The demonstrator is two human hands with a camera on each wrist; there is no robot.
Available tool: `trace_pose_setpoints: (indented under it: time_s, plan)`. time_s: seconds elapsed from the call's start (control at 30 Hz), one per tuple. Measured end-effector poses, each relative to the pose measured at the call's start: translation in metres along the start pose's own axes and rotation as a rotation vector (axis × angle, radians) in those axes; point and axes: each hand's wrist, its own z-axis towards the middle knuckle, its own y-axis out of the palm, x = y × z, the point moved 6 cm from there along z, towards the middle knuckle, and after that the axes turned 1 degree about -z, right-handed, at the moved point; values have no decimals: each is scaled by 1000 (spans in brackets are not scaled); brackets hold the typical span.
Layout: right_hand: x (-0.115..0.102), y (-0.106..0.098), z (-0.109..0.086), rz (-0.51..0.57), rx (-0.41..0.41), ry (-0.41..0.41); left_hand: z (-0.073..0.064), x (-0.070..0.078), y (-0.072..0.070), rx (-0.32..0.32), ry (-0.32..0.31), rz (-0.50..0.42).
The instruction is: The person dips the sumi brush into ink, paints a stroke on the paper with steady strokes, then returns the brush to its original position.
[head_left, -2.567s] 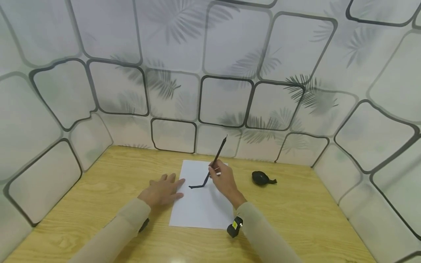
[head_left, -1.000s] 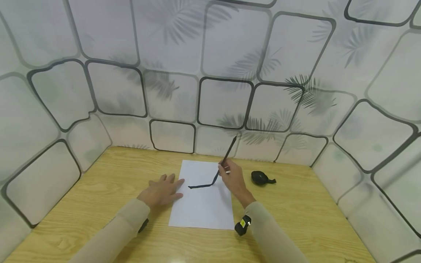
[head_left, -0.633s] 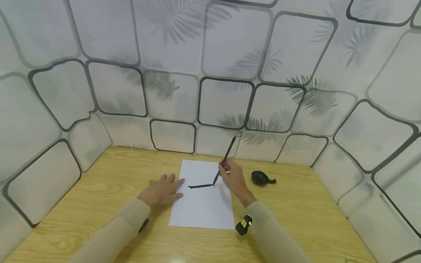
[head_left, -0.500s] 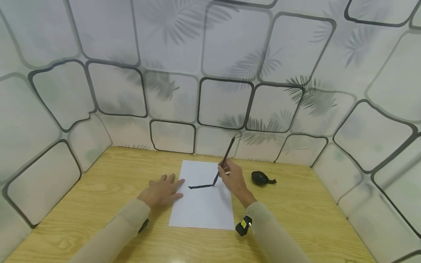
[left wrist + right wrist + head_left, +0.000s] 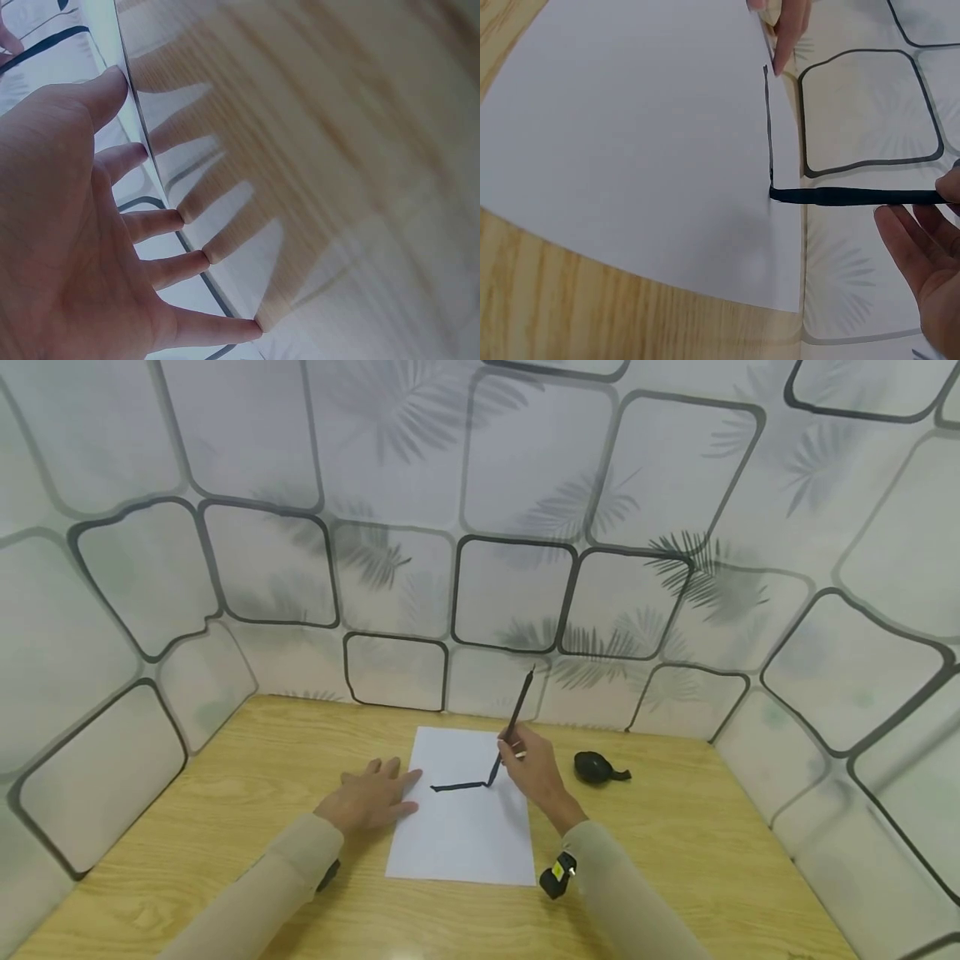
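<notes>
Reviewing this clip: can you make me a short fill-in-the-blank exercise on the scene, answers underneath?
1. The right hand holds the brush, whose ____ end meets the paper.
2. In the head view, the left hand lies at the ____ edge of the paper.
3. The paper bears only ____ dark stroke.
4. In the head view, the small black dish sits to the ____ of the paper.

Missing words: lower; left; one; right.

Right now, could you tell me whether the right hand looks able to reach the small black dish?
Probably yes: the small black dish lies near the right hand, with nothing visible standing between them. That hand grips a brush, though, so picking up the dish might mean setting the brush aside first.
</notes>
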Motion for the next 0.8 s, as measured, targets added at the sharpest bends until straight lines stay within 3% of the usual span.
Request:
trace_pose_setpoints:
  time_s: [0.8]
  plan:
    - [-8, 9, 3, 10, 40, -29, 3, -2, 2, 5, 1, 7]
